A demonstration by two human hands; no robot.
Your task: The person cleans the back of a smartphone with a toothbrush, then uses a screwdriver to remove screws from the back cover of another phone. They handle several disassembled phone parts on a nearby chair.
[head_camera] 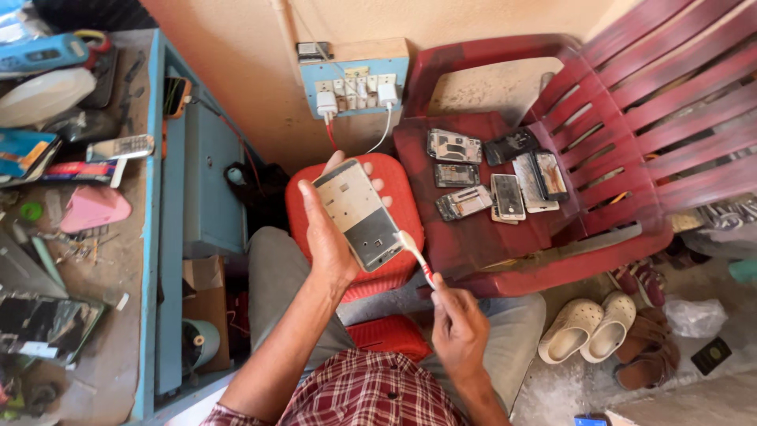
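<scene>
My left hand (327,233) grips an opened phone frame (361,214), a pale metal chassis held tilted with its inner side facing me. My right hand (457,327) pinches a toothbrush (415,254) with a red and white handle. Its bristle head touches the lower right edge of the frame. Both hands hover above a red plastic stool (398,197) in front of my knees.
A dark red plastic chair (599,150) at right carries several dismantled phones (493,177). A wall socket board (356,88) with chargers hangs behind. A cluttered blue workbench (75,205) runs along the left. White clogs (591,325) and sandals lie on the floor at right.
</scene>
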